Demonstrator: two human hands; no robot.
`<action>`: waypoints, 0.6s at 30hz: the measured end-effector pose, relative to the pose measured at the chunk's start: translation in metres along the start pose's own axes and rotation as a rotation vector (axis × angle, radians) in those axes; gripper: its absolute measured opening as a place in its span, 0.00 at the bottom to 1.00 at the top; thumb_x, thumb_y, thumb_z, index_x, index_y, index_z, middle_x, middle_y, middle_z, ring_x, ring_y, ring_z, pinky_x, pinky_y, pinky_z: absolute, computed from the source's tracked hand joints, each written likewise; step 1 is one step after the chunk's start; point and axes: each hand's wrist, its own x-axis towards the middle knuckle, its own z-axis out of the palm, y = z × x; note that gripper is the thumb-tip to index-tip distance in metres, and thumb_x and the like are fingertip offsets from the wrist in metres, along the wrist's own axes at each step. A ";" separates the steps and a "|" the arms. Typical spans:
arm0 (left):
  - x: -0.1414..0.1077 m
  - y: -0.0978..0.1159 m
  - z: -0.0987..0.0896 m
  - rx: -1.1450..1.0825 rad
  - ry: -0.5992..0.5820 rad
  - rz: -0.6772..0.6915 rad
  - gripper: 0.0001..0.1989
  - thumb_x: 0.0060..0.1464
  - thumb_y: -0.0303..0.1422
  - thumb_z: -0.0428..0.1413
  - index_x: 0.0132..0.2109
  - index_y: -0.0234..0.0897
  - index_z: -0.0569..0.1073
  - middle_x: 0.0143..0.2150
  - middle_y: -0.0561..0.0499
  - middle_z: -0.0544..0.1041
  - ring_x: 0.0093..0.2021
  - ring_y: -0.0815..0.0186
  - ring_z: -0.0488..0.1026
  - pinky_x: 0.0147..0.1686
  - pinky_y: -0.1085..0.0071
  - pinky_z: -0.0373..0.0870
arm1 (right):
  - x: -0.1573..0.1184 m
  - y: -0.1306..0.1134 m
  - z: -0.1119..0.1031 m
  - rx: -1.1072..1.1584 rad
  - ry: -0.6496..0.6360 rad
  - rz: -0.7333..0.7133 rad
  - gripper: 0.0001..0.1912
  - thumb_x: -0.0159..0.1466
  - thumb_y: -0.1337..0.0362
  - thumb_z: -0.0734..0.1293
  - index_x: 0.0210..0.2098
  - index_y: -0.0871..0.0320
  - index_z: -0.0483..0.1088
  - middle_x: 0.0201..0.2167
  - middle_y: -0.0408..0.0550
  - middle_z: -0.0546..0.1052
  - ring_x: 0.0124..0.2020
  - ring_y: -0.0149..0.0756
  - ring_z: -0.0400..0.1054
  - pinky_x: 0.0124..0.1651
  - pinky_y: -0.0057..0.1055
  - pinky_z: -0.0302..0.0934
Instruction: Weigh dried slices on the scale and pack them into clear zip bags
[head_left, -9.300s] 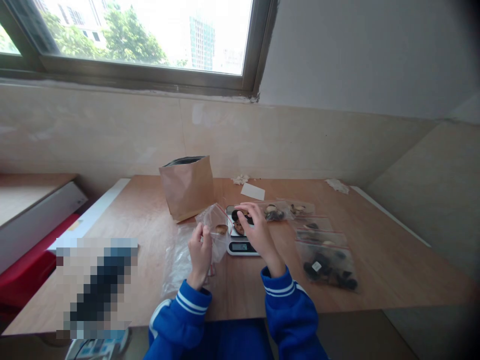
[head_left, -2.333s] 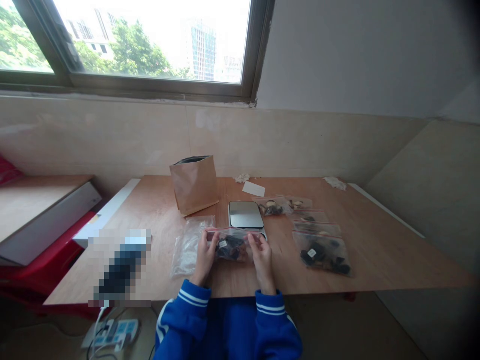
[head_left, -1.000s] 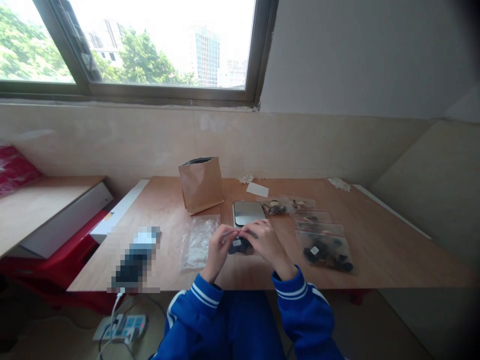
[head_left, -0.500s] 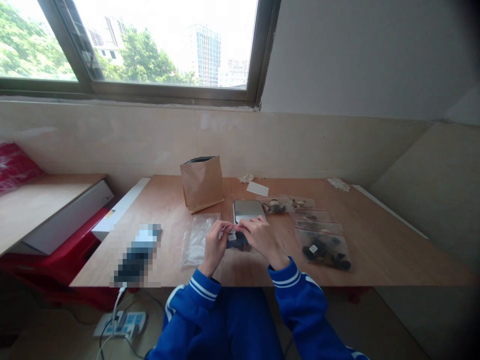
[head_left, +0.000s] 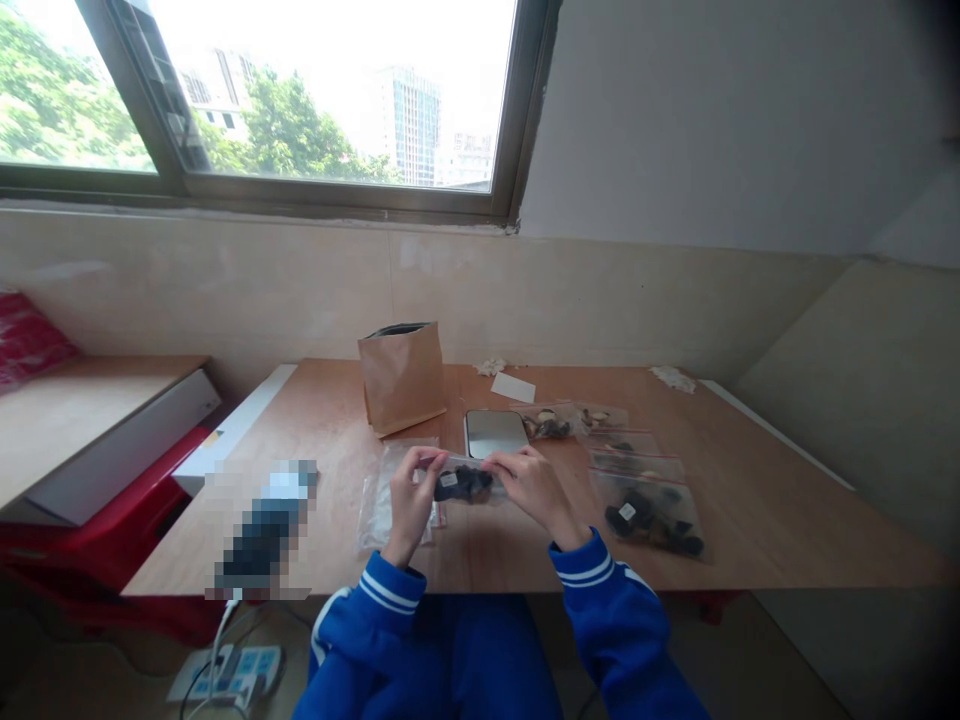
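Note:
A small clear zip bag [head_left: 466,484] of dark dried pieces, with a little white label, is stretched between my two hands near the table's front. My left hand [head_left: 409,500] pinches its upper left corner. The upper right corner is between the fingers of my right hand [head_left: 531,486]. Just behind the bag lies a flat scale with a silver top [head_left: 495,432]. Flat clear bags [head_left: 379,510] rest on the table beside and partly behind my left hand. Filled zip bags [head_left: 651,512] with dark and tan pieces lie to the right.
An upright brown paper bag [head_left: 403,380] stands behind the clear bags. A white card [head_left: 513,387] and two more filled bags [head_left: 551,422] lie beyond and beside the scale. At the left is a blurred phone-like object [head_left: 264,530] with a cable. The wooden table [head_left: 780,520] extends right.
My hands have moved apart, my left one leftward, and the bag's top is now drawn out straight between them. More of the dark contents shows. The whole view has shifted slightly.

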 end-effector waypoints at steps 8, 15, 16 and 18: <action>0.006 0.007 0.007 -0.245 -0.063 -0.167 0.16 0.55 0.45 0.56 0.33 0.36 0.76 0.27 0.52 0.75 0.28 0.67 0.70 0.28 0.74 0.66 | -0.009 0.033 -0.017 0.249 0.017 0.146 0.13 0.64 0.56 0.63 0.33 0.48 0.79 0.30 0.43 0.82 0.31 0.40 0.73 0.38 0.33 0.62; 0.011 0.018 0.028 -0.244 -0.215 -0.150 0.18 0.56 0.46 0.54 0.34 0.36 0.80 0.31 0.48 0.78 0.34 0.62 0.73 0.36 0.69 0.68 | -0.010 0.069 -0.047 0.648 0.149 0.366 0.15 0.57 0.50 0.70 0.28 0.56 0.76 0.26 0.47 0.80 0.31 0.41 0.74 0.37 0.34 0.66; 0.014 0.018 0.028 -0.211 -0.251 -0.124 0.18 0.56 0.46 0.54 0.35 0.36 0.80 0.32 0.47 0.79 0.35 0.61 0.73 0.38 0.69 0.68 | -0.009 0.079 -0.054 0.679 0.213 0.399 0.17 0.55 0.48 0.71 0.28 0.57 0.76 0.25 0.48 0.80 0.30 0.40 0.74 0.36 0.33 0.66; 0.025 0.019 0.025 -0.115 -0.239 -0.046 0.18 0.58 0.45 0.52 0.38 0.37 0.80 0.36 0.46 0.79 0.39 0.59 0.74 0.41 0.68 0.68 | -0.005 0.105 -0.067 0.682 0.344 0.464 0.21 0.51 0.45 0.72 0.29 0.58 0.75 0.23 0.47 0.78 0.26 0.37 0.72 0.32 0.31 0.64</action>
